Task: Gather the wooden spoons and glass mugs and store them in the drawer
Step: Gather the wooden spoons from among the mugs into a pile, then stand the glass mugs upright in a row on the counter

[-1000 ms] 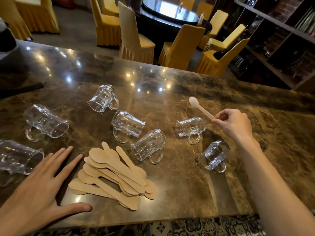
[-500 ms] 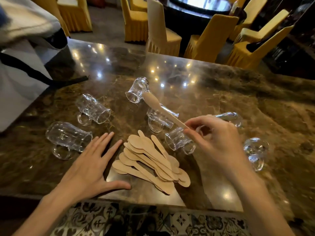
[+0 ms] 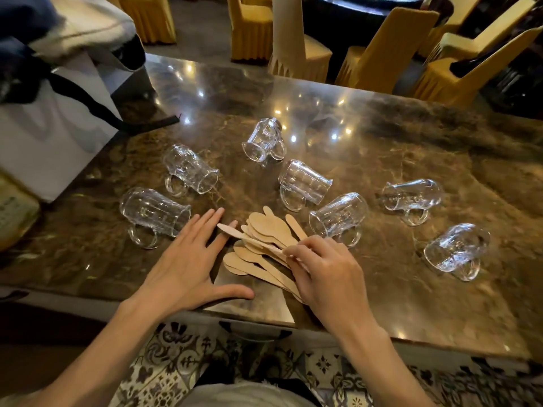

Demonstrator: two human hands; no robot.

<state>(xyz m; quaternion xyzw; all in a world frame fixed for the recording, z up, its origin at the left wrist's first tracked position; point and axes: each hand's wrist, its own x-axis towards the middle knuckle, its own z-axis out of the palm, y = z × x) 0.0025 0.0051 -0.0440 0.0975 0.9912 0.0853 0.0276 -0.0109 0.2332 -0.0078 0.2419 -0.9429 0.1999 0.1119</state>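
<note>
Seven glass mugs lying on their sides across the marble counter, ringing a heap of wooden spoons near the front edge. Right hand over the heap, fingers pinching one pale spoon. Left hand flat beside the heap, fingers spread wide, holding nothing.

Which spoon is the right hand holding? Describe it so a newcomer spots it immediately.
Start at the marble counter, at its near edge between the two hands, where a pile of wooden spoons lies. The held spoon is pinched by the right hand and lies across the pile's top, its tip reaching the left hand. Unlike the fanned ones beneath, it looks paler.
</note>
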